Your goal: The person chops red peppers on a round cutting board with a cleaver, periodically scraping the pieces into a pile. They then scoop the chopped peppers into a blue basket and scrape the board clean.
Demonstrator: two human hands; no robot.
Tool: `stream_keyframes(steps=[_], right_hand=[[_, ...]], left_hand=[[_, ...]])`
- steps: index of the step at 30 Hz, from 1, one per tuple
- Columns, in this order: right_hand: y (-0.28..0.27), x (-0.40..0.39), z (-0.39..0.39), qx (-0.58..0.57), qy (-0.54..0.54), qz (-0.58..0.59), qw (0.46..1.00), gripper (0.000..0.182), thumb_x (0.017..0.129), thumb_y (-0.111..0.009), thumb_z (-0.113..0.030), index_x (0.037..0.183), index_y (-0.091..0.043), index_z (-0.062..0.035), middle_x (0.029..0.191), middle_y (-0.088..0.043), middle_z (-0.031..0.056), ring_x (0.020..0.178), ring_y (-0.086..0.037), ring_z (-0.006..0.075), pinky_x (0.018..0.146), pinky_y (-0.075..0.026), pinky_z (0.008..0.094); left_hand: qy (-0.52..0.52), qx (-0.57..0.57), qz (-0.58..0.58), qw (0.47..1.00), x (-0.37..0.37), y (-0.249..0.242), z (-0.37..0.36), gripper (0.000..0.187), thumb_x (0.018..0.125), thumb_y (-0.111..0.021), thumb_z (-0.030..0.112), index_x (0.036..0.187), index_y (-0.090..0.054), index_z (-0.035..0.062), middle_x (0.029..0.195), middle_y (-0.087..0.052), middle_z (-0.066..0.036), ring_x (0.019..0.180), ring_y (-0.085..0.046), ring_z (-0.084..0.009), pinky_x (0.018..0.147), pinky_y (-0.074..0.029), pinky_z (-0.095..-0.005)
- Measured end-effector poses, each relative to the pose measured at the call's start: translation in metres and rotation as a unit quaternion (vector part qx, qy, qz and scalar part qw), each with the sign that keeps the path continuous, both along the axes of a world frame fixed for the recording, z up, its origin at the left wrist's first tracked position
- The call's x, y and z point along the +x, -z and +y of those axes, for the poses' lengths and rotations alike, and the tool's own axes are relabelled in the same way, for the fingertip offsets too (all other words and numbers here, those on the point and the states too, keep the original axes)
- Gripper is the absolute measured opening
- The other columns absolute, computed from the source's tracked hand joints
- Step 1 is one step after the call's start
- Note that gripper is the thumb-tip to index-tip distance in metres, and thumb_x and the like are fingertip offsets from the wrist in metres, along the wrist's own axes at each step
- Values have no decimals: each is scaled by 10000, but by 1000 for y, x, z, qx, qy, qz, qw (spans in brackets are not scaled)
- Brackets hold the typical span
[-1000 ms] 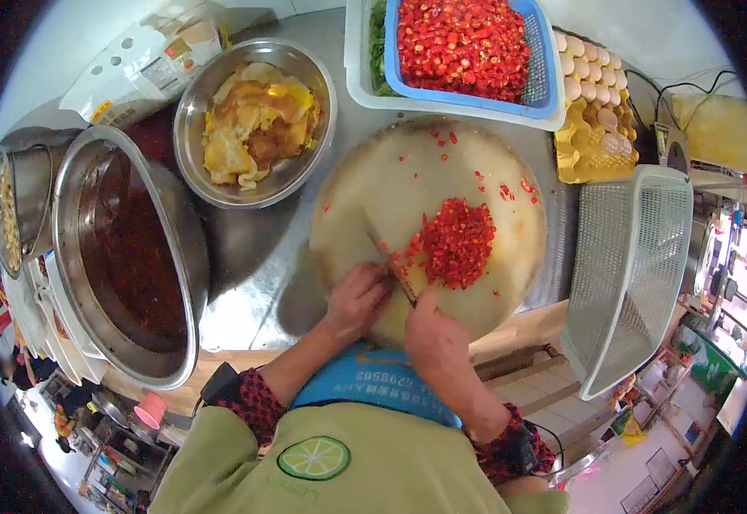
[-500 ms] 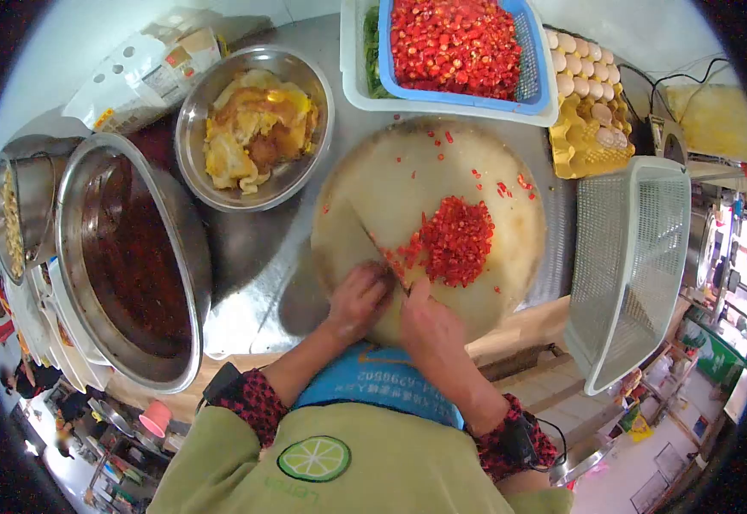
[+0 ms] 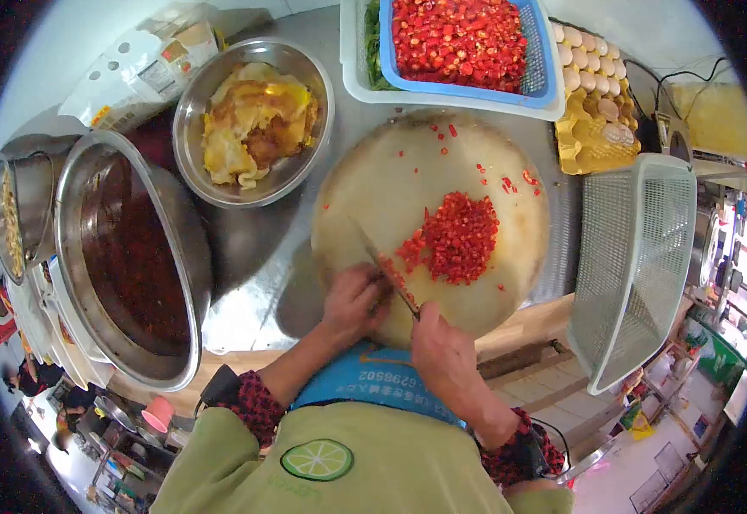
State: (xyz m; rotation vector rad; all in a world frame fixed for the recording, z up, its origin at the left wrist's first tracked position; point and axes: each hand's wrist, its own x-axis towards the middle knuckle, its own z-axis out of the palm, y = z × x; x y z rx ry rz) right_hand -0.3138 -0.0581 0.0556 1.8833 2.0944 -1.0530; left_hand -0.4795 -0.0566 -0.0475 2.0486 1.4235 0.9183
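Note:
A round pale cutting board (image 3: 390, 180) lies on the steel counter. On its right half is a heap of chopped red chili (image 3: 459, 236), with loose bits scattered about. My right hand (image 3: 438, 343) grips the handle of a knife (image 3: 372, 255); the blade runs up and left across the board, just left of the heap. At the board's near edge, my left hand (image 3: 354, 300) rests with curled fingers against the blade's left side. Whether those fingers hold pieces of chili is hidden.
A blue basket (image 3: 551, 81) of chopped chili sits in a white tray (image 3: 352, 60) at the back. Right: an egg carton (image 3: 596, 103) and a tilted white mesh basket (image 3: 634, 257). Left: a steel bowl (image 3: 189, 111) of fried egg, a large basin (image 3: 69, 223) of dark red sauce, and a pot (image 3: 26, 197).
My right hand has drawn back toward me with the knife, away from the chili heap. My left hand has stayed in place at the board's near edge.

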Motion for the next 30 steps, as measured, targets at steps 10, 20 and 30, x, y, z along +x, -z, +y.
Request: stream_keyframes(steps=[10, 20, 30], right_hand=[[8, -11, 26, -15, 35, 9, 999, 197, 921, -504, -185, 931, -406, -14, 604, -589, 212, 580, -607, 411, 526, -485, 497], [4, -20, 28, 15, 21, 52, 998, 178, 923, -494, -187, 943, -418, -28, 660, -607, 239, 626, -613, 421, 542, -480, 502], [-9, -5, -3, -27, 21, -13, 999, 190, 915, -532, -198, 936, -433, -38, 631, -592, 213, 586, -603, 417, 511, -470, 501]], left_hand=[[7, 29, 14, 999, 5, 1, 7, 278, 643, -720, 46, 900, -619, 25, 977, -615, -134, 892, -605, -313, 766, -518, -395], [-3, 17, 8, 1000, 3, 4, 3, 263, 629, -721, 38, 867, -612, 16, 956, -604, -146, 877, -602, -317, 760, -514, -393], [-20, -26, -54, 998, -10, -11, -6, 273, 624, -682, 3, 889, -621, 25, 947, -595, -144, 868, -596, -314, 745, -496, -385]])
